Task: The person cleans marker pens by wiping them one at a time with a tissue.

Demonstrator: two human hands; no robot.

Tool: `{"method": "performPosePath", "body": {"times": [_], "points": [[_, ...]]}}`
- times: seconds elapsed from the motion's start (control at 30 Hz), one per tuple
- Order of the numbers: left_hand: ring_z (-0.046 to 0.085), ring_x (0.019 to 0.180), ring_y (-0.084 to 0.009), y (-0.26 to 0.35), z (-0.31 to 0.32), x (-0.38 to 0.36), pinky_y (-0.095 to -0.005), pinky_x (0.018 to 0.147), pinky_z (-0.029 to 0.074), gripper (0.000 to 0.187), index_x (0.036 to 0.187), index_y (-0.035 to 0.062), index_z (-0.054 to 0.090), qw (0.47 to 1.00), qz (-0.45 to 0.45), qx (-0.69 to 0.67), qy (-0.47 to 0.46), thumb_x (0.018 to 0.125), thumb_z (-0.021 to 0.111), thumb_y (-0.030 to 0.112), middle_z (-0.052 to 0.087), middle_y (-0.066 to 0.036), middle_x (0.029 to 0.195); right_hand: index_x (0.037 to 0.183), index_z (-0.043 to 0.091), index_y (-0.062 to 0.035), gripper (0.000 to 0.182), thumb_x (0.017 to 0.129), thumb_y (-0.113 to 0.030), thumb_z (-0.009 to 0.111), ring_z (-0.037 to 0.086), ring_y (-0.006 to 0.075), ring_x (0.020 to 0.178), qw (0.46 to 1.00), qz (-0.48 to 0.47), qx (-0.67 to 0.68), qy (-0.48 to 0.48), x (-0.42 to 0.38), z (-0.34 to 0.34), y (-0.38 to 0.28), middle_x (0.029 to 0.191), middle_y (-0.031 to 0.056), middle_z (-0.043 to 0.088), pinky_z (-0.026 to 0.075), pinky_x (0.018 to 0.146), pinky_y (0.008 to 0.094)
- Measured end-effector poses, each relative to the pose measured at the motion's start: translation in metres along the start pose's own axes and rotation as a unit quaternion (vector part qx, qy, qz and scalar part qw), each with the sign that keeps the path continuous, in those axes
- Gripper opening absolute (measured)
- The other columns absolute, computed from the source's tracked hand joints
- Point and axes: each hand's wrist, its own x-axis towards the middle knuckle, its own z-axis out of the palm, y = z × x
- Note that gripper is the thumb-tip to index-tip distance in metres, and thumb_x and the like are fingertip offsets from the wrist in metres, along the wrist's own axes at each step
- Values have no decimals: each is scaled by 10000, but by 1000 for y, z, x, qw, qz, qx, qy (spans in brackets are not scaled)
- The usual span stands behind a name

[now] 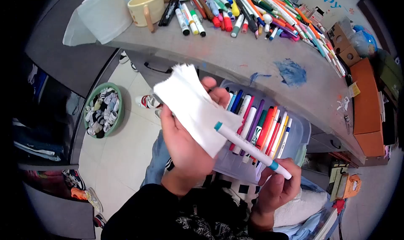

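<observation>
A white tissue [191, 103] lies across the palm of my left hand [185, 143], whose fingers curl up around it. My right hand [280, 183] pinches a white marker [248, 146] with teal bands near one end. The marker slants up and left, its teal tip beside the tissue's lower edge. Beneath the marker, a clear plastic box [301, 132] holds a row of colored pens and markers [263, 128], partly hidden by the tissue and my hands.
Many markers [229, 13] are heaped on the grey desk [189, 44], beside a cream mug [146, 6] and a white tissue roll [103, 13]. A brown box [366, 109] stands at right. A green basin of socks [120, 118] and shoes [147, 101] are on the floor.
</observation>
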Motion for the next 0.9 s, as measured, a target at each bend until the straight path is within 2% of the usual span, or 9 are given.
{"method": "performPosePath", "body": {"times": [0.1,0.3,0.37,0.4,0.5,0.57,0.63,0.8,0.9], "points": [[561,1026,-245,-5,1,-4,-396,1001,407,475,1195,64,521,997,-56,6,-50,999,245,398,573,-90,1137,1030,566,65,285,927,-197,612,548,124,571,1000,16,13,-16,3,-9,-12,675,90,589,434,555,232],[563,1017,-251,-11,9,-13,-381,933,419,563,1148,48,527,989,-133,58,-30,957,159,428,570,-96,1064,993,563,43,237,894,-161,630,535,130,602,999,33,22,14,11,-11,-30,742,100,578,437,562,243],[560,1040,-257,-17,1,-14,-379,902,427,571,1164,27,525,980,-117,133,-90,951,162,414,571,-118,1086,953,525,34,389,933,-350,582,446,92,502,995,-60,-75,38,15,-10,-27,733,77,480,325,447,211],[554,1086,-266,-17,1,-15,-390,936,427,583,1188,6,519,977,-133,108,-130,944,173,408,574,-147,1131,959,524,34,346,922,-305,582,449,98,507,994,-70,-73,48,17,-10,-28,747,88,499,329,443,218],[548,1120,-271,-21,14,-23,-398,982,418,592,1194,-7,517,976,-165,127,-73,939,187,413,575,-165,1162,964,529,33,298,906,-255,574,472,104,522,995,-18,-48,86,25,-4,-41,780,102,523,348,445,214],[546,1139,-272,-23,11,-24,-401,1010,411,593,1215,-16,505,972,-168,133,-98,938,199,410,569,-173,1194,974,539,36,229,881,-169,582,501,110,541,995,-8,-24,97,26,-5,-37,816,107,538,383,459,211],[540,1149,-264,-23,17,-28,-394,1000,417,598,1236,-20,495,963,-210,143,-89,935,208,410,564,-169,1203,1027,559,34,234,877,-112,664,553,120,623,998,29,52,29,27,-3,-33,831,105,575,445,607,214],[530,1163,-237,-33,17,-35,-378,1006,412,575,1250,-3,495,959,-207,173,-90,958,241,423,546,-146,1239,1042,565,44,202,880,-40,652,578,134,691,995,40,90,8,21,1,-16,884,123,600,448,622,223],[523,1159,-232,-29,17,-30,-380,1008,409,550,1262,8,490,954,-235,173,-62,957,249,398,538,-143,1251,1060,562,43,210,884,-38,643,594,151,678,1000,-1,19,-25,24,-1,-10,912,143,603,466,600,227]]}}
